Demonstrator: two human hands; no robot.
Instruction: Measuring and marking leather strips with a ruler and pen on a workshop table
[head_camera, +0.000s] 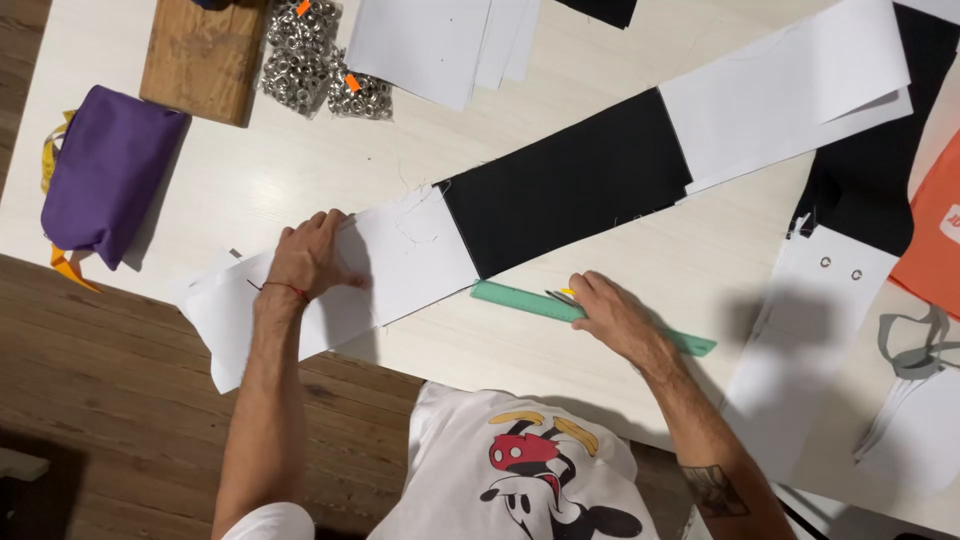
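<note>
A long fabric strip made of white and black panels lies diagonally across the pale table (300, 170). My left hand (310, 258) presses flat on the near white panel (405, 255), fingers spread toward the black panel (570, 180). My right hand (605, 310) rests on a green ruler (520, 299) lying on the table just below the strip, and it pinches a thin pencil-like tool with a yellow end (563, 296). The far white panel (790, 95) runs up to the right.
A purple pouch (105, 170) lies at the left edge, a wooden block (200, 55) and bags of metal eyelets (310, 55) behind it. White sheets (430, 40) sit at the top. An eyeleted white piece (815, 310), orange fabric (935, 230) and black fabric (870, 180) lie right.
</note>
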